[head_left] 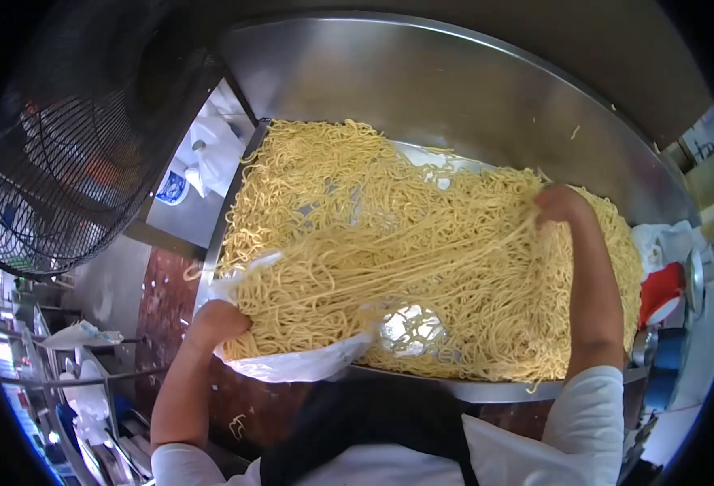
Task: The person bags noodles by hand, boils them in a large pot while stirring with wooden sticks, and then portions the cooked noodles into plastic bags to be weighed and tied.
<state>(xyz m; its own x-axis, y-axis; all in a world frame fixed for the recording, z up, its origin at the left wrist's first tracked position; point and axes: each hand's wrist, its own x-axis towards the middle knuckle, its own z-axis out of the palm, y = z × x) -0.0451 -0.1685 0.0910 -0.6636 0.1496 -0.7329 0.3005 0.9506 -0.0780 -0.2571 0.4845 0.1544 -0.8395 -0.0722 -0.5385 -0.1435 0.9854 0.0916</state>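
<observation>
Yellow noodles [470,267] lie in a thick, tangled layer over a wide metal tray table. At its front left, a white plastic bag [292,364] is spread open with a heap of noodles in it. My left hand [223,322] is closed at the bag's left edge, its fingertips partly hidden against the noodles. My right hand [559,204] is at the far right over the layer, slightly blurred, with noodles in its fingers. Long strands stretch between that hand and the heap in the bag.
A tall metal back panel [422,73] rises behind the noodles. On the left stands a large fan [57,170], near white plastic jugs [215,150]. A red container [663,293] and blue containers [666,364] are at the right. Red-brown floor [171,300] shows below left.
</observation>
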